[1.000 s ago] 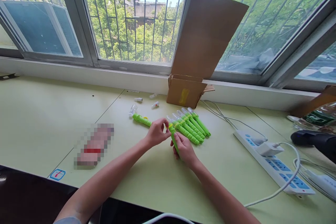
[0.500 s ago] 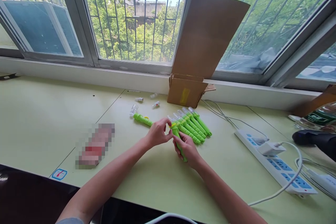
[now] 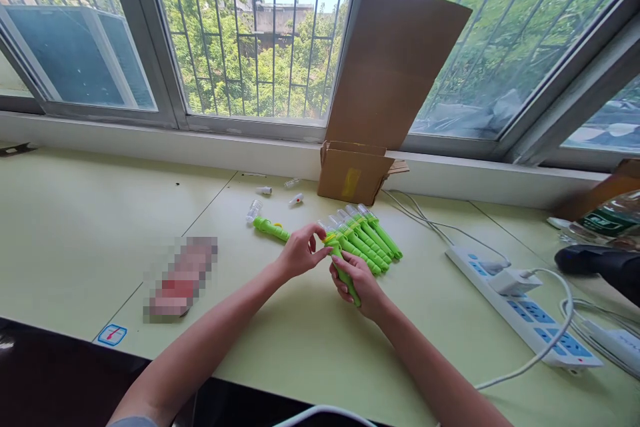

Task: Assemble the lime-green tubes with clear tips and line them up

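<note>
My right hand (image 3: 356,282) is wrapped around the body of a green plastic stick (image 3: 349,278), its lower end poking out below the fingers. At the stick's upper end, the thumb and forefinger of my left hand (image 3: 303,252) close in a pinch by a yellow band (image 3: 330,237). Just beyond lies a row of several green sticks with clear caps (image 3: 367,240), side by side. Left of my left hand rests another green stick (image 3: 271,228) with a yellow piece on it. Clear plastic caps (image 3: 254,211) lie beside its far end.
Small white and clear pieces (image 3: 296,199) lie toward the window. Behind them stands a cardboard box (image 3: 354,173) with a raised flap. A white power strip (image 3: 525,310) with cables lies at right, near a bottle (image 3: 610,219). A blurred-out item (image 3: 183,278) lies at left.
The held stick has tilted slightly, and my left thumb has shifted a little to the right along its upper end. Both hands keep their places otherwise.
</note>
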`<state>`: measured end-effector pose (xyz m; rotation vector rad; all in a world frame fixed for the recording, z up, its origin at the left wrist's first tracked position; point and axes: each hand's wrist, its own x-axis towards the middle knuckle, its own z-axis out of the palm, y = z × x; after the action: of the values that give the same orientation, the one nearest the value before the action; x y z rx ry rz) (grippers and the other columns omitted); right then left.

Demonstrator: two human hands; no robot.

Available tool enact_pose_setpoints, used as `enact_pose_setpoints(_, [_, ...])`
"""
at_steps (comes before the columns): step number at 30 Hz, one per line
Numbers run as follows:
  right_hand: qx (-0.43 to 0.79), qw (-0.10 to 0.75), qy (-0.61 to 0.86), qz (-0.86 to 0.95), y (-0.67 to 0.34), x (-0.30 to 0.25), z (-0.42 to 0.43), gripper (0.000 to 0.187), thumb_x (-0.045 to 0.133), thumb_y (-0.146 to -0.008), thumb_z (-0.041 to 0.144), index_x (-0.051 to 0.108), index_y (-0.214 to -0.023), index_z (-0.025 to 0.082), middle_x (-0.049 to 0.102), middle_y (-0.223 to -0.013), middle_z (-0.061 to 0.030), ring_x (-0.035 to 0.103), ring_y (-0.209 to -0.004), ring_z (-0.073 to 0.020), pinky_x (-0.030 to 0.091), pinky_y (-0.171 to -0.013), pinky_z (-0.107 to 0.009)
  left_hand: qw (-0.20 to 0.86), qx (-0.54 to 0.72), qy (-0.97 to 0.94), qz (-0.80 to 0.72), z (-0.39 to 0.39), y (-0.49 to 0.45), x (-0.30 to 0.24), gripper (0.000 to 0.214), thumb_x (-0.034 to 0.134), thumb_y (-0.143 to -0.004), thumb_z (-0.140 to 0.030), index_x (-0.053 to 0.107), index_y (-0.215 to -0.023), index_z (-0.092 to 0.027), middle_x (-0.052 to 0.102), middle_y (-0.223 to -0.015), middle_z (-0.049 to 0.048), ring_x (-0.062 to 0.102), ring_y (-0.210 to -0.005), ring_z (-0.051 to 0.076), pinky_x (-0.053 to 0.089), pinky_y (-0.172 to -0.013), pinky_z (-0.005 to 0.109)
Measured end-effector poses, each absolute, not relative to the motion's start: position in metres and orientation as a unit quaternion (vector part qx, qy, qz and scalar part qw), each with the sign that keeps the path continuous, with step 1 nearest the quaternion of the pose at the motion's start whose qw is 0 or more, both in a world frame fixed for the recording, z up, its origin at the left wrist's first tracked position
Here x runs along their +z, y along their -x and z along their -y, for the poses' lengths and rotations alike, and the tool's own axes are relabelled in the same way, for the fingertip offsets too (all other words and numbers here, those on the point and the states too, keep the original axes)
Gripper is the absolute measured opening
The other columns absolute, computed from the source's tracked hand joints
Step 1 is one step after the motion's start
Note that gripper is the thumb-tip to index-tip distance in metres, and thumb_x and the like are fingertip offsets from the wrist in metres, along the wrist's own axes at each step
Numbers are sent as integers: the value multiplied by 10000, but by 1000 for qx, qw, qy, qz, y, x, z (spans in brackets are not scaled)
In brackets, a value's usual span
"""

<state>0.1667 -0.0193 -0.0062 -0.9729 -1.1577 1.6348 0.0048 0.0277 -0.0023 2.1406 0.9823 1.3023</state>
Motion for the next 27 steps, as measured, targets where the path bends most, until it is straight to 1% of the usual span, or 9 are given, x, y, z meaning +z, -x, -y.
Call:
enact_pose_setpoints(4, [680,433,380,453,-168,-6,18,283,616,-784,425,496,-718,177,454,-556,57,303,-345,-25,228,-255,-134,226,483,-768,-354,-28,-6,-5,216,631,-758,-309,511,-905,-205,604,-882,-5,522,-556,57,491,-533,204])
enact_pose_setpoints(12, [712,423,367,423,-169,-2,21,271,587,-808,415,493,-723,176,456,-570,52,275,-360,-22,200,-267,-125,239,493,-762,-346,-28,-8,-5,207,630,-763,-318,517,-890,-200,600,-870,1,527,-573,69,503,-540,221])
enact_pose_setpoints(14, [712,424,371,419,-169,-2,22,263,584,-805,414,491,-733,179,467,-593,48,269,-366,-23,194,-269,-125,224,497,-763,-347,-27,-7,-3,202,637,-761,-312,524,-882,-198,604,-857,9,549,-647,102,516,-597,256])
enact_pose_setpoints(16, [710,425,373,419,-168,-1,22,263,582,-799,417,480,-729,184,467,-601,48,260,-366,-24,192,-271,-127,191,506,-766,-347,-26,-7,0,195,652,-752,-302,535,-866,-197,610,-853,23,563,-790,157,515,-723,322])
enact_pose_setpoints(18, [710,427,371,419,-168,0,22,260,579,-796,416,471,-730,189,468,-608,49,255,-366,-25,192,-271,-127,173,513,-770,-338,-25,-7,3,189,659,-749,-289,539,-861,-195,609,-877,38,551,-908,195,482,-827,372])
enact_pose_setpoints(20, [713,429,364,418,-168,1,23,248,579,-798,408,469,-742,193,476,-618,49,261,-367,-25,194,-272,-126,188,515,-770,-325,-23,-8,4,183,650,-758,-274,536,-875,-191,595,-906,45,550,-932,196,472,-846,373])
enact_pose_setpoints(23, [715,431,356,420,-168,3,23,239,581,-801,400,469,-755,194,493,-627,47,281,-366,-23,205,-274,-125,225,516,-763,-317,-22,-10,3,167,635,-771,-248,541,-895,-186,565,-914,44,556,-890,168,487,-824,346])
enact_pose_setpoints(27, [677,434,382,456,-166,-1,22,272,567,-805,448,481,-774,191,540,-627,30,370,-356,-39,292,-287,-154,270,537,-735,-314,-22,-14,-3,106,611,-791,-231,555,-871,-188,535,-928,34,564,-900,144,510,-840,332])
